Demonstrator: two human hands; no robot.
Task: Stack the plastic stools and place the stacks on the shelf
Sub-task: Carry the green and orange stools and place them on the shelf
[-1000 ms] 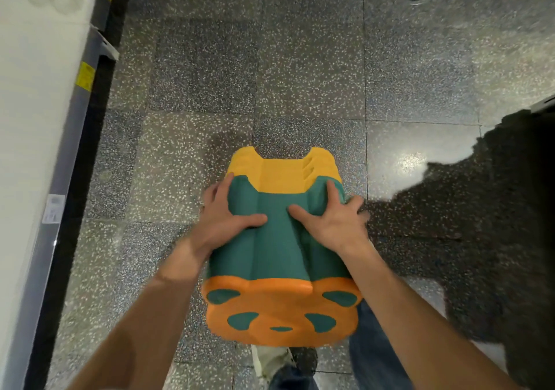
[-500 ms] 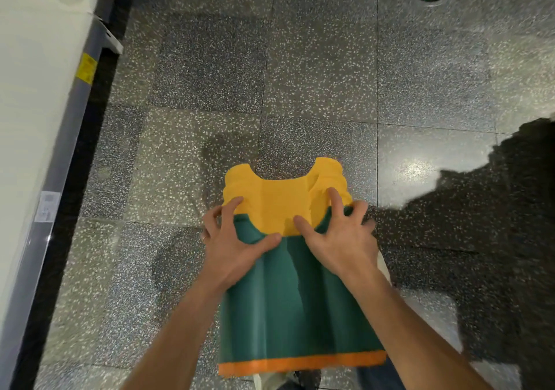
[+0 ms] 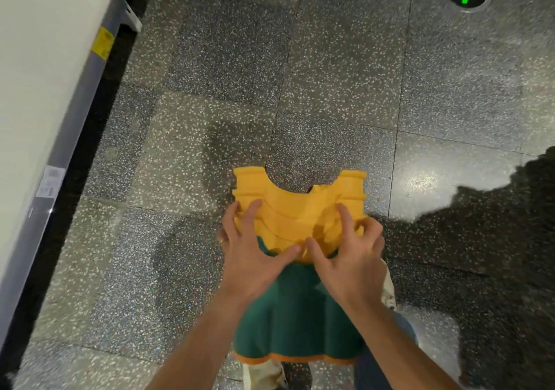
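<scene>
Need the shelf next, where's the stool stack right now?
Lower centre of the head view: the stool stack is held by left hand and right hand, right of the shelf.

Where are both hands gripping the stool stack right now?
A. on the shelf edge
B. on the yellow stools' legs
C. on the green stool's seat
B: the left hand and right hand press on the yellow stools, just past the green stool.

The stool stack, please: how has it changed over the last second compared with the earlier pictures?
Both hands, left and right, slid from the green stool onto the yellow stools, which now protrude further. The orange face has tipped from view. The shelf is unchanged.
</scene>
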